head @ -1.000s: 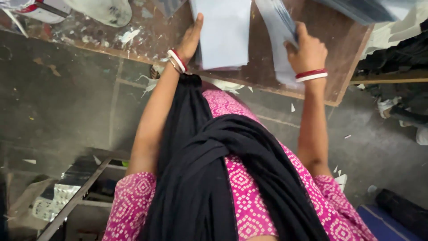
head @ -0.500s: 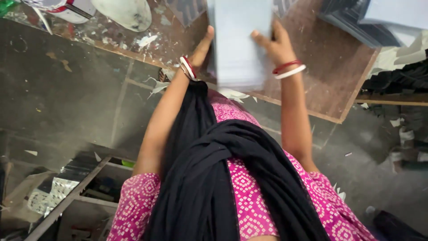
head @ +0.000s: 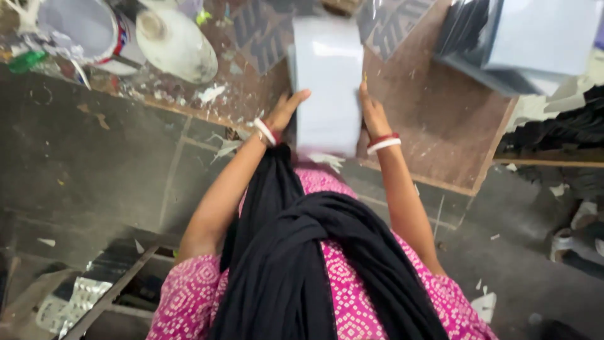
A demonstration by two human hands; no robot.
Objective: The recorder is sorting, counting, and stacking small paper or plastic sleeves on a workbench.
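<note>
A stack of pale white sheets [head: 327,82] lies lengthwise on the brown board table [head: 440,119], its near end hanging over the table's front edge. My left hand [head: 286,110] presses flat against the stack's left side and my right hand [head: 372,113] against its right side, so both hands clasp it between them. Red and white bangles sit on both wrists. A black scarf and pink patterned clothing fill the lower middle of the view.
A white plastic tub [head: 82,31] and a white lid-like dish [head: 179,44] stand at the table's far left among glue smears and paper scraps. A pile of pale sheets on dark covers [head: 535,44] sits at the far right. Grey floor below holds scraps and a metal frame [head: 107,296].
My right hand has come left from the separate sheet at the right and now holds the stack's right side. The sheets have been gathered into one stack between both hands.
</note>
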